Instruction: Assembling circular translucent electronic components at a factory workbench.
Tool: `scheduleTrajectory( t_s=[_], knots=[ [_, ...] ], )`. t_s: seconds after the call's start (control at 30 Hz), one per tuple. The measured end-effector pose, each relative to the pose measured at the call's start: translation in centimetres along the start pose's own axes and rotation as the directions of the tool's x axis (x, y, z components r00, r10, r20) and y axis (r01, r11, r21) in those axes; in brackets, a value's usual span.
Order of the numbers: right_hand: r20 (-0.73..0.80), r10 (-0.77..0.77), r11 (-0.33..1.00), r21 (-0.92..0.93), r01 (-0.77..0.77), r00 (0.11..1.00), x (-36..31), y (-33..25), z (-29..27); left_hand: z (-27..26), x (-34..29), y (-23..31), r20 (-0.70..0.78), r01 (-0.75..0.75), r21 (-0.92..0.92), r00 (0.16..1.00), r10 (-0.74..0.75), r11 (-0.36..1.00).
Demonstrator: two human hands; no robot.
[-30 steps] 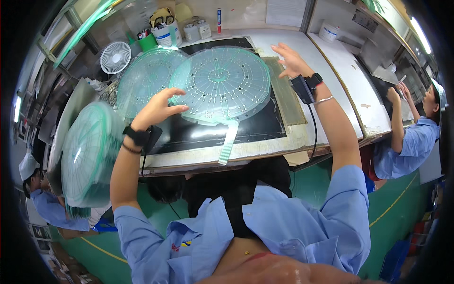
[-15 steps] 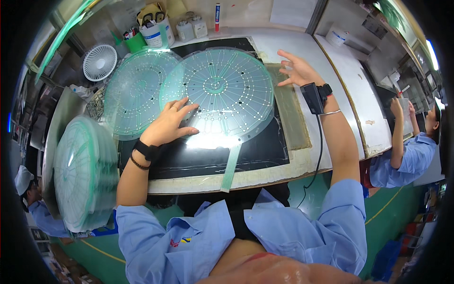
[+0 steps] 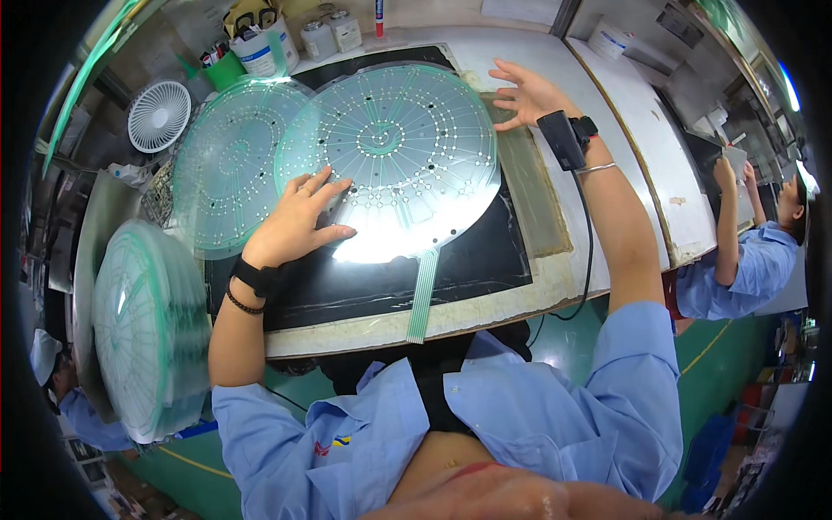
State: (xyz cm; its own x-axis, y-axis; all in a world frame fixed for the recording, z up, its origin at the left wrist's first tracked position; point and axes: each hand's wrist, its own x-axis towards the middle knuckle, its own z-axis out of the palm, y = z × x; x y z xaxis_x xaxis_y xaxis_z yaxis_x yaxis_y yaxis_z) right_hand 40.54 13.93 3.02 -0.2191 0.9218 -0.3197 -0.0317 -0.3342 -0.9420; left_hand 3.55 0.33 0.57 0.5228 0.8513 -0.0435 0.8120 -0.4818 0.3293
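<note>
A round translucent film circuit sheet (image 3: pixel 407 165), with rings of pale dots and green traces, lies on a black mat (image 3: pixel 364 299). Its striped flat tail (image 3: pixel 423 299) hangs over the near table edge. My left hand (image 3: pixel 295 224) rests with spread fingers on the lower left of this sheet. At the sheet's right rim is my right hand (image 3: pixel 533 94), fingers apart; whether its thumb touches the rim I cannot tell. A second similar round sheet (image 3: pixel 225 173) lies partly under the first, to its left.
A thick stack of round sheets (image 3: pixel 130 329) stands at the left. Behind are a white fan (image 3: pixel 159 117), a green pen cup (image 3: pixel 225 69), a white tub (image 3: pixel 260 54) and jars (image 3: pixel 331 36). A black cable (image 3: pixel 589 251) hangs by my right arm. A co-worker (image 3: pixel 737 269) works at the right.
My right hand has come closer to the round sheet's right rim. My left hand stays on the sheet. The whole view has shifted slightly.
</note>
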Motion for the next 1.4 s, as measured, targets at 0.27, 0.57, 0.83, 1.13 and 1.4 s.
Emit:
scheduleTrajectory(
  t_s=[0.27, 0.57, 0.83, 1.13, 1.4],
  knots=[
    [0.161, -0.059, 0.942, -0.317, 0.108, 0.985, -2.1, 4.4, 1.0, -1.2, 0.5, -3.2, -0.062, -0.008, -0.287, 0.998, -0.011, 0.958],
    [0.080, -0.421, 0.897, -0.111, 0.428, 0.903, -4.4, 6.2, 1.0, -0.6, -0.8, -10.8, -0.248, -0.194, -0.968, 0.659, -0.710, 0.158],
    [0.085, -0.365, 0.930, -0.002, 0.367, 0.927, -4.0, 7.0, 1.1, -1.5, -1.3, -6.2, -0.140, -0.165, -0.975, 0.976, -0.165, -0.147],
    [0.115, -0.337, 0.942, 0.042, 0.334, 0.935, -3.9, 7.0, 0.8, -1.0, -0.3, -6.4, -0.147, -0.192, -0.964, 0.962, -0.230, -0.186],
    [0.152, -0.329, 0.944, 0.048, 0.325, 0.932, -4.7, 6.6, 1.0, -0.8, -0.2, -6.0, -0.181, -0.215, -0.974, 0.931, -0.316, -0.075]
  ],
)
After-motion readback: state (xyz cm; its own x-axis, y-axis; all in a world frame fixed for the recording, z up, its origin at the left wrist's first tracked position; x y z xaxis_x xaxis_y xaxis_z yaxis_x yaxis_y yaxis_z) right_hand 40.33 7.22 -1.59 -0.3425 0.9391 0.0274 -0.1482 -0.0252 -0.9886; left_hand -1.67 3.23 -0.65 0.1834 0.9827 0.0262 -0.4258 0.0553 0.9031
